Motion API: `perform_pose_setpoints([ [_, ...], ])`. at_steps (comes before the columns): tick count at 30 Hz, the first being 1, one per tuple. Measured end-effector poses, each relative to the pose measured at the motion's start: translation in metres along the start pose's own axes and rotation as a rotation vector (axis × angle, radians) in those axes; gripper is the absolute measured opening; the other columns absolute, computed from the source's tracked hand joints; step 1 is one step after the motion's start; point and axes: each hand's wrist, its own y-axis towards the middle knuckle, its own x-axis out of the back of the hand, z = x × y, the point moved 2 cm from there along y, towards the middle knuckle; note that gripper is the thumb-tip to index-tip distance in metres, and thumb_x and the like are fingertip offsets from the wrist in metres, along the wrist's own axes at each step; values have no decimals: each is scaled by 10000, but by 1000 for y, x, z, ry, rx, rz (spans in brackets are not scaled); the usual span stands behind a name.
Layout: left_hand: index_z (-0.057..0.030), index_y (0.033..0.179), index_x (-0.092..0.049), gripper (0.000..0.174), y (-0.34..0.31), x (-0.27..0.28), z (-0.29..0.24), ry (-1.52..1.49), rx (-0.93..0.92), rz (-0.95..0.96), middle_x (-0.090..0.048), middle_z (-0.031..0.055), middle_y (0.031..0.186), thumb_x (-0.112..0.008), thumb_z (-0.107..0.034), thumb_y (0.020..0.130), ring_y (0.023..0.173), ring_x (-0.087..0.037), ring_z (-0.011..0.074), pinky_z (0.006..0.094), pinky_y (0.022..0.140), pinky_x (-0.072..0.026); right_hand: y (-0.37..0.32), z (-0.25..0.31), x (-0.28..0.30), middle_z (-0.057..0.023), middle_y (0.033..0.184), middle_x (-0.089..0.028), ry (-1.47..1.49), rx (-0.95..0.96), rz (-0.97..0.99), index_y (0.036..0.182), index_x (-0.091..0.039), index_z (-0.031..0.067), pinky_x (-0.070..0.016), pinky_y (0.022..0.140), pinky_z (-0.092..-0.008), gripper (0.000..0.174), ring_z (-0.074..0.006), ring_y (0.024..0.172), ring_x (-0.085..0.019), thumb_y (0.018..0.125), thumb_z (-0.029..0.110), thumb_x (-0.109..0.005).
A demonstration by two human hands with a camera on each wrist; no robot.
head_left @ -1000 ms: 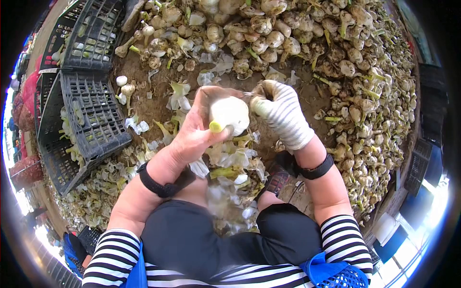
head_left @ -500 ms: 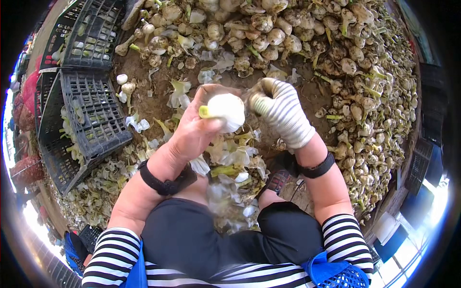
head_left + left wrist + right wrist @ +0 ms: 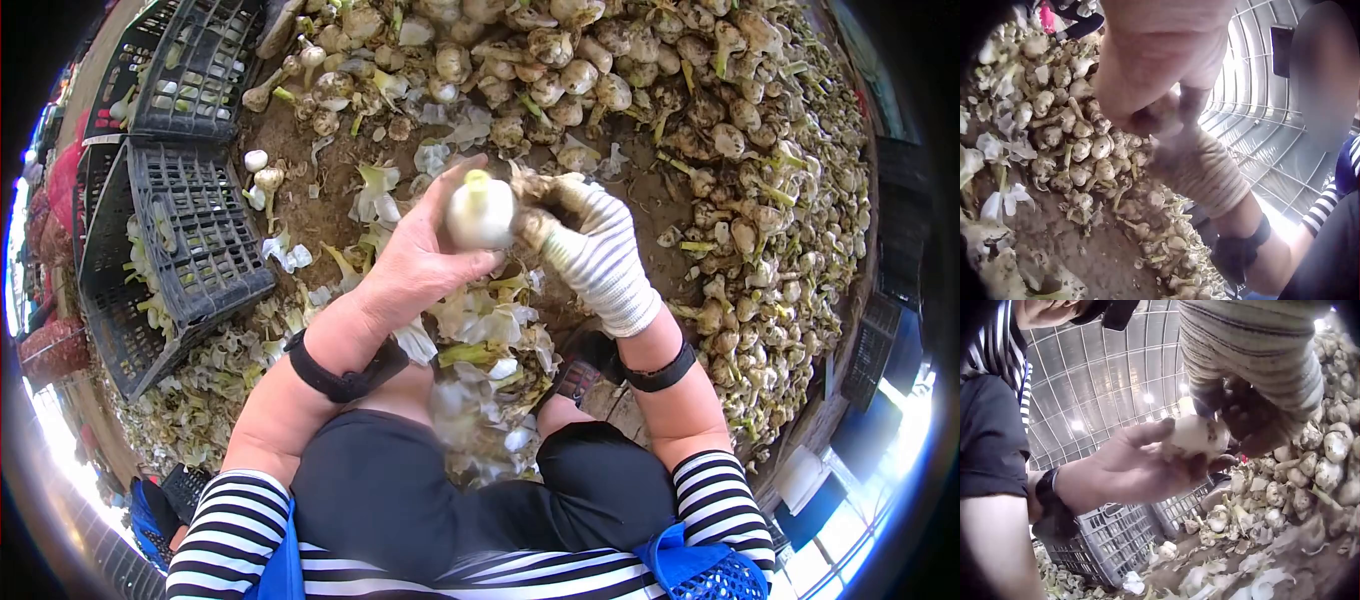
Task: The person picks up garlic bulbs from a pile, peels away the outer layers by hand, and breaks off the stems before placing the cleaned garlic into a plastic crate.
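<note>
Head view: my bare left hand [image 3: 425, 262] curls its fingers round a white garlic bulb [image 3: 480, 215]; my gloved right hand [image 3: 598, 250] is just beside it, fingers bent, whether pinching anything I cannot tell. Slack left fingers could drop it onto the dirt floor [image 3: 652, 205].

One round white garlic bulb with a short cut yellow-green stem [image 3: 481, 214], outer skin mostly pale, brown blemishes on one side, held aloft, stem uppermost.
</note>
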Motion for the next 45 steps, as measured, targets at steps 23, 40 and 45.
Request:
perform_pose_setpoints([
  [23,-39,1245,-485,514,-3,-4,11,-207,217,-12,-590,72,978,-645,-242,801,886,-580,153,276,769,-484,3,-12,-1,-22,800,-604,359,-395,115,947,-585,-27,-460,588,-224,227,-63,675,-535,786,133,-581],
  [40,-74,1295,-379,691,13,-9,15,-441,299,-122,-495,135,1222,-296,-626,888,1071,-535,246,406,901,-468,9,-7,-8,-138,683,-625,-315,212,-340,944,-633,4,-457,529,-307,158,-228,551,-578,848,119,-586],
  [45,-96,1289,-340,692,10,-12,11,-191,-179,-199,-462,86,1211,-743,-265,753,1065,-505,202,355,921,-441,-11,19,-8,-175,732,-595,-380,217,-53,893,-599,32,-462,570,-359,95,-315,633,-575,806,60,-572],
])
